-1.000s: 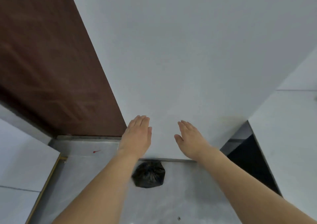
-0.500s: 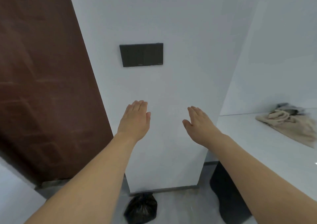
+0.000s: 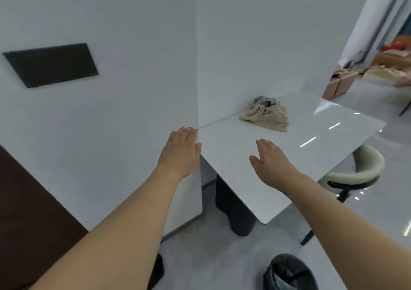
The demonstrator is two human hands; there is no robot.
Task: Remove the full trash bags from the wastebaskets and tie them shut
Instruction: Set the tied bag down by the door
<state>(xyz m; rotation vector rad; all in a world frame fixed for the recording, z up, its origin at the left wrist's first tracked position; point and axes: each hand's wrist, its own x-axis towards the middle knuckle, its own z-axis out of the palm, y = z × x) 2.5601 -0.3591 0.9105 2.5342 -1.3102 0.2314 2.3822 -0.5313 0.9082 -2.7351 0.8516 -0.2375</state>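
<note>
My left hand (image 3: 180, 152) and my right hand (image 3: 270, 162) are stretched out in front of me, fingers straight, holding nothing. A wastebasket (image 3: 289, 273) lined with a black bag stands on the floor at the bottom right, below my right forearm. A tied black trash bag (image 3: 156, 272) lies on the floor by the wall's foot, mostly hidden behind my left forearm.
A white table (image 3: 266, 147) with a dark pedestal leg (image 3: 235, 212) juts from the wall corner; a beige cloth (image 3: 266, 117) lies on it. A cream chair (image 3: 360, 169) stands at its right. A dark switch panel (image 3: 51, 67) hangs on the white wall; a brown door (image 3: 29, 218) is at left.
The view has swung up and to the right, from the door and floor to the table corner. The wastebasket has come into sight. Both hands stay outstretched and empty.
</note>
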